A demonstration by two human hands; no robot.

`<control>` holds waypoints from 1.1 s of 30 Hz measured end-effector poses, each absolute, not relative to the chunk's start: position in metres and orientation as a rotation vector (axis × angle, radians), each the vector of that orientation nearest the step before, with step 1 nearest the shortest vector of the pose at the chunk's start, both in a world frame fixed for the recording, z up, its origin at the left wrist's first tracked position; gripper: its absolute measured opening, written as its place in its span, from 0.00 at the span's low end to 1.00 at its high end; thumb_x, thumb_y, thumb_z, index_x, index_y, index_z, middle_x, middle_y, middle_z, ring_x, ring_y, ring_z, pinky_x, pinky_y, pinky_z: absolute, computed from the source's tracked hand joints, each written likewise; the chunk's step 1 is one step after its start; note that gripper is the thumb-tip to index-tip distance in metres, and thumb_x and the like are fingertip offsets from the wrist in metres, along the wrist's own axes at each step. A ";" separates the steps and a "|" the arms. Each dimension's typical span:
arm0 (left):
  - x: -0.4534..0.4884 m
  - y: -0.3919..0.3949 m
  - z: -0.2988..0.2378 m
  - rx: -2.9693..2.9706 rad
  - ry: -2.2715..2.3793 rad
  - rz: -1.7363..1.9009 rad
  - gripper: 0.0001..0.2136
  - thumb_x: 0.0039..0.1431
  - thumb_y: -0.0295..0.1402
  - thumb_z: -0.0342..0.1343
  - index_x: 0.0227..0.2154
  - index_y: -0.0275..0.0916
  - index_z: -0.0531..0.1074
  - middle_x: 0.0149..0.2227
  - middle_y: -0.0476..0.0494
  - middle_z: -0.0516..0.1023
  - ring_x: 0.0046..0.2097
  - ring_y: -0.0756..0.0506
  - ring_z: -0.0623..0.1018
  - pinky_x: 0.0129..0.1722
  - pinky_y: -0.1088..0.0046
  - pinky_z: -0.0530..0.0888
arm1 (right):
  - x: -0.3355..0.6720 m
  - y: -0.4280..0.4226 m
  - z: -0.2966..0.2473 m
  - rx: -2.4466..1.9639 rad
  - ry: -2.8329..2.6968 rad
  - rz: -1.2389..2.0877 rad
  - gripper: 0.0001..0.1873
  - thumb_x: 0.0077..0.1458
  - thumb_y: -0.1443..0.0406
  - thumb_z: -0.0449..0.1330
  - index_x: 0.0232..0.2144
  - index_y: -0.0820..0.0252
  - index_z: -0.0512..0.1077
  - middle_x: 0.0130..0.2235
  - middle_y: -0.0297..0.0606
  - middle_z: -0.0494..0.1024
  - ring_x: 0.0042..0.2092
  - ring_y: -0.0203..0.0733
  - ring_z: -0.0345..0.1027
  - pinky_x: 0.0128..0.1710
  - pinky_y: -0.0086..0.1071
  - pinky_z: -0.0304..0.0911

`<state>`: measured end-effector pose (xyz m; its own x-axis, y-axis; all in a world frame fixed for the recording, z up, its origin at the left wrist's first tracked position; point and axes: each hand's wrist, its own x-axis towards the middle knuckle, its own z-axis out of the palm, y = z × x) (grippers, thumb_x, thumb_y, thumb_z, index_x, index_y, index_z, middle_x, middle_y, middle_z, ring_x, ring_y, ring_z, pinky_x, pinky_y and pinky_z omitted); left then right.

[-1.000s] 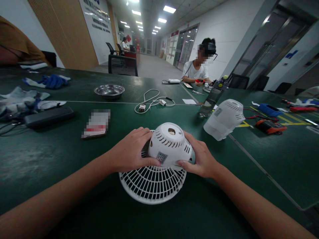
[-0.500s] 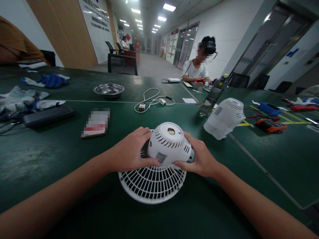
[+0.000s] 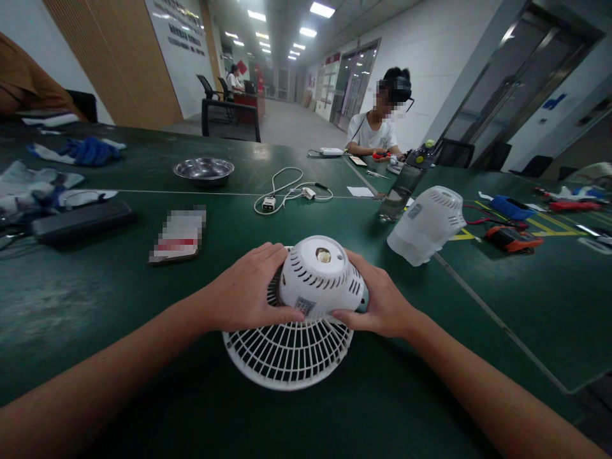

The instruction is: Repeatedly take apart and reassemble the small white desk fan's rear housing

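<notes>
A white vented fan motor housing [image 3: 321,280] with a round hole in its top and a printed code label is right in front of me. Beneath it a white round fan grille [image 3: 287,357] lies on the green table. My left hand [image 3: 255,287] wraps the housing's left side, thumb pressed near the label. From the right, my right hand [image 3: 380,296] grips the other side, with its thumb along the lower edge. A grey part shows beside the right palm. The fingertips of both hands are hidden behind the housing.
To the right stand a translucent white plastic part [image 3: 427,226], a water bottle [image 3: 406,182] and an orange multimeter [image 3: 513,239]. A coiled white cable [image 3: 287,194], steel bowl [image 3: 204,169], phone-like object [image 3: 179,236] and black case [image 3: 85,222] lie ahead and left. Across the table sits a person [image 3: 375,131].
The view has shifted slightly, so most things sit a little further left. Both hands keep their hold on the housing, which appears tilted very slightly.
</notes>
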<state>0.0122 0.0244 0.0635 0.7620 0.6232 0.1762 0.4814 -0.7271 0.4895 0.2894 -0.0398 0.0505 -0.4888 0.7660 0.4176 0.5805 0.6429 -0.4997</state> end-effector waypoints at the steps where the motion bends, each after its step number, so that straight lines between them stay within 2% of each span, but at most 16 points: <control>1: 0.012 0.025 0.063 2.541 0.837 0.466 0.34 0.50 0.59 0.63 0.55 0.42 0.70 0.55 0.36 0.76 0.54 0.33 0.74 0.55 0.47 0.71 | 0.289 -0.040 0.049 -1.056 -2.231 0.379 0.51 0.52 0.52 0.70 0.70 0.49 0.50 0.66 0.47 0.68 0.61 0.59 0.70 0.59 0.60 0.69; 7: 0.011 0.026 0.060 2.563 0.842 0.464 0.35 0.52 0.60 0.61 0.57 0.42 0.69 0.57 0.34 0.75 0.56 0.32 0.74 0.56 0.45 0.71 | 0.285 -0.040 0.042 -1.080 -2.137 0.427 0.55 0.48 0.50 0.73 0.70 0.46 0.50 0.66 0.47 0.68 0.62 0.62 0.68 0.59 0.65 0.67; 14: 0.013 0.022 0.062 2.554 0.866 0.433 0.37 0.53 0.61 0.60 0.58 0.41 0.68 0.61 0.33 0.72 0.60 0.31 0.72 0.62 0.42 0.66 | 0.282 -0.040 0.042 -1.100 -2.085 0.479 0.51 0.50 0.52 0.73 0.69 0.45 0.52 0.64 0.46 0.69 0.61 0.61 0.68 0.57 0.65 0.69; 21: 0.012 0.024 0.058 2.552 0.871 0.417 0.36 0.53 0.61 0.61 0.57 0.40 0.69 0.59 0.34 0.73 0.58 0.32 0.72 0.58 0.46 0.70 | 0.282 -0.040 0.042 -1.082 -2.090 0.463 0.51 0.50 0.53 0.73 0.69 0.45 0.52 0.65 0.47 0.69 0.62 0.61 0.68 0.58 0.64 0.69; 26: 0.012 0.024 0.056 2.564 0.900 0.435 0.36 0.50 0.61 0.62 0.56 0.42 0.71 0.57 0.35 0.74 0.56 0.31 0.73 0.56 0.44 0.71 | 0.284 -0.040 0.042 -1.061 -2.119 0.473 0.52 0.51 0.51 0.72 0.70 0.46 0.51 0.67 0.46 0.67 0.63 0.60 0.67 0.60 0.62 0.67; 30: 0.013 0.021 0.059 2.607 0.897 0.466 0.33 0.54 0.56 0.63 0.56 0.40 0.70 0.57 0.34 0.75 0.55 0.31 0.74 0.54 0.45 0.72 | 0.291 -0.038 0.042 -1.020 -2.202 0.352 0.55 0.52 0.48 0.69 0.72 0.49 0.46 0.70 0.49 0.61 0.66 0.63 0.63 0.63 0.63 0.62; 33: 0.014 0.020 0.056 2.602 0.953 0.545 0.30 0.60 0.47 0.61 0.62 0.39 0.65 0.59 0.34 0.75 0.57 0.30 0.74 0.56 0.43 0.71 | 0.297 -0.037 0.043 -0.962 -2.263 0.306 0.57 0.54 0.45 0.65 0.74 0.51 0.39 0.72 0.50 0.56 0.67 0.65 0.61 0.64 0.63 0.61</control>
